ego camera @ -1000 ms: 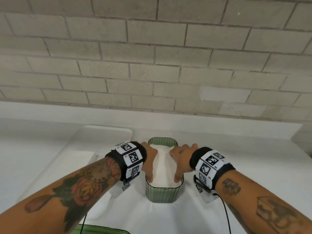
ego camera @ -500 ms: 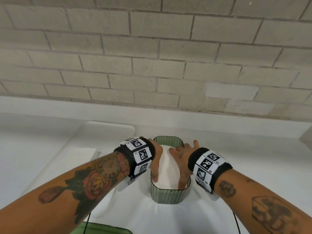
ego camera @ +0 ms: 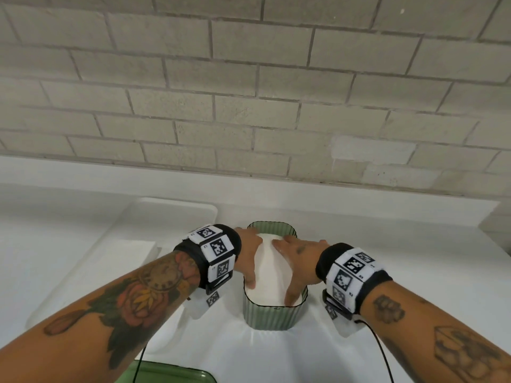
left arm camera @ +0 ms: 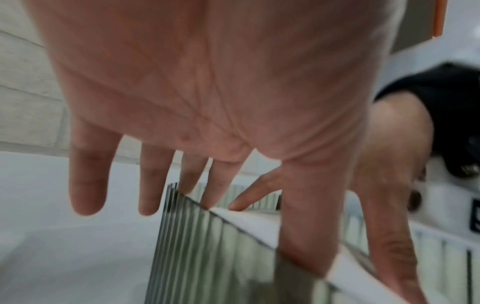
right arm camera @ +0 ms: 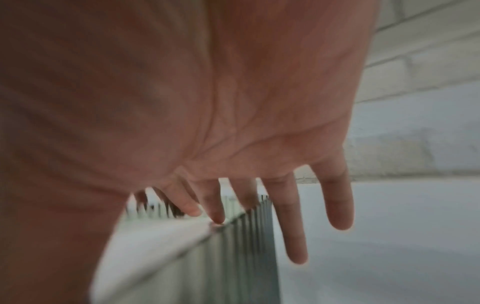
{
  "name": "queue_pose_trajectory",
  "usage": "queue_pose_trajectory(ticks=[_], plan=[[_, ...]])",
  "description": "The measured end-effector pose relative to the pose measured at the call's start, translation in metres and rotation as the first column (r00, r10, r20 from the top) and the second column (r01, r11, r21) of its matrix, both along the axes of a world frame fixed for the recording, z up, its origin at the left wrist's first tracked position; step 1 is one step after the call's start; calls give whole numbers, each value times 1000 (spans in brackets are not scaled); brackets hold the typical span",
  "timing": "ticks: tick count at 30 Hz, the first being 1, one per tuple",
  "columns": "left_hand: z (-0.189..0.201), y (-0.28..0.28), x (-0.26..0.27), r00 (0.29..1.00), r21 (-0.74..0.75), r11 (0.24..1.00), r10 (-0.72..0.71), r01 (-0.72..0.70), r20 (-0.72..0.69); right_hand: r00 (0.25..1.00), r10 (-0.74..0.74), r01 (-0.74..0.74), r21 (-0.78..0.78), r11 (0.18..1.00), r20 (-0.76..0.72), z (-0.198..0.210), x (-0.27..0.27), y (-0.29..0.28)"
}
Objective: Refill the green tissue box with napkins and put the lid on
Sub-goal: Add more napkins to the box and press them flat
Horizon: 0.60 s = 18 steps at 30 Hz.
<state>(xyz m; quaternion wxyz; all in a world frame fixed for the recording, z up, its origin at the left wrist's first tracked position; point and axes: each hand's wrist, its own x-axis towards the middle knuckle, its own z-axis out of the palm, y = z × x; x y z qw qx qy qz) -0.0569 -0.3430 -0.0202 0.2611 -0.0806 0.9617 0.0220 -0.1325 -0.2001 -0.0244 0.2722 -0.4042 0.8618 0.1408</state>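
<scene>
The ribbed green tissue box (ego camera: 273,316) stands on the white counter, filled to its rim with a white stack of napkins (ego camera: 272,275). My left hand (ego camera: 250,258) lies along the stack's left side, thumb inside the near rim and straight fingers spread over the far end. My right hand (ego camera: 296,261) presses the right side the same way, thumb down at the near corner. The left wrist view shows the box wall (left arm camera: 207,253) under straight fingers (left arm camera: 88,181). In the right wrist view the box wall (right arm camera: 233,246) is blurred. A green lid (ego camera: 171,375) lies at the bottom edge.
A white tray (ego camera: 177,211) sits behind and to the left of the box. A flat white sheet (ego camera: 138,250) lies at the left. A grey brick wall (ego camera: 249,92) rises behind the counter's raised white ledge.
Both hands have slid further over the napkins towards the far end of the box and closer together, pressing the stack down. The box has stayed in place.
</scene>
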Motion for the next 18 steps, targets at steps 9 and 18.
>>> queue_pose_trajectory(ticks=[9,18], plan=[[-22,1,48,710,708,549,698,-444,-95,833,-413,553,-549,626,368,-26,10,40],[-33,-8,48,664,736,543,728,-404,-173,781,-464,623,-563,543,418,-32,22,25]])
